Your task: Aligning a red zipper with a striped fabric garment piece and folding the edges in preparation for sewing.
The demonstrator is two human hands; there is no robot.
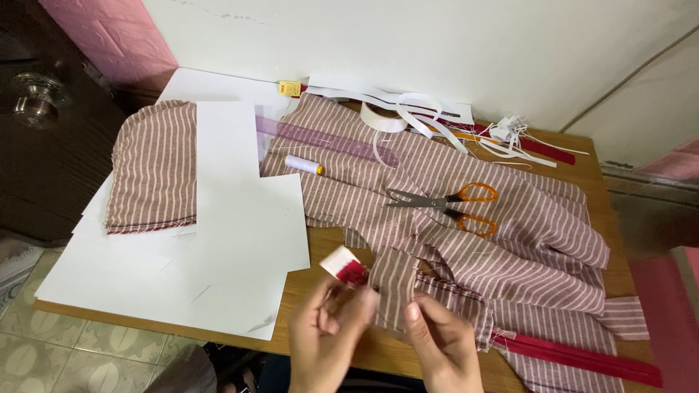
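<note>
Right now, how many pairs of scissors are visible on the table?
1. The orange-handled scissors lie on the striped fabric at the middle of the wooden table, beyond both hands. Others may be hidden under fabric or paper.

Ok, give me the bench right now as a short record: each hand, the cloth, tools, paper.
left hand: left hand pinches a small white and red piece, blurred
right hand: right hand fingers on a narrow striped strip
cloth: striped fabric spread over the wooden table; folded striped piece at left
tools: orange-handled scissors lying on the fabric, blades closed; white thread spool; tape roll
paper: white sheets at left
edge: red zipper by the near right edge
</note>
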